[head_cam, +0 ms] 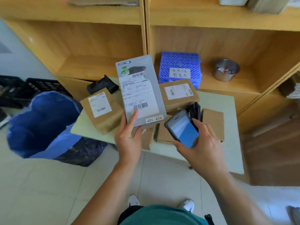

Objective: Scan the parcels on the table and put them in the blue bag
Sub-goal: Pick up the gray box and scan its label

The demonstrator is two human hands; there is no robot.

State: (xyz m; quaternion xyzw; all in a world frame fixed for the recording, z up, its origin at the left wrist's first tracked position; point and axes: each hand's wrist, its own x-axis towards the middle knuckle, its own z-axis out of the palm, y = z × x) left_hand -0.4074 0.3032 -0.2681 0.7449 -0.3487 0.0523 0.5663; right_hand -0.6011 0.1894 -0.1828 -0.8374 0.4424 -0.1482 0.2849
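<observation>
Nearest the viewer, the right hand point(199, 143) is gripping a phone point(182, 129) from below, fingers curled round its edges, while the left hand point(129, 135) is holding the grey parcel point(141, 90) upright by its bottom edge, thumb pressing on the label just below the barcode. Beyond, several cardboard boxes point(101, 111) are waiting on the table point(215, 101), so most scanning appears to remain; the blue bag point(42, 124) is standing open beside the table, at the person's left.
</observation>
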